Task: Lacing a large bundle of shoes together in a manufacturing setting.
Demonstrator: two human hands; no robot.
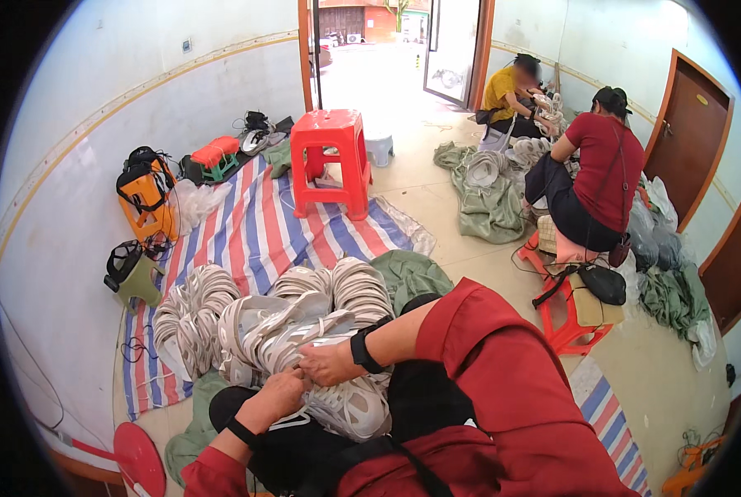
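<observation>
A white and grey shoe upper with white laces lies across my lap. My left hand is closed at its left edge, with a white shoelace trailing below the fingers. Touching it, my right hand pinches at the same spot from above; the lace between the fingertips is mostly hidden. Just beyond my hands, more uppers lie in a loose pile. Nested rows of uppers stand behind it, and another long row runs along the left.
A striped sheet covers the floor ahead, with a red stool on it. Orange and olive stools stand by the left wall. Two people sit at right beside green sacks. A red stool holds a black bag.
</observation>
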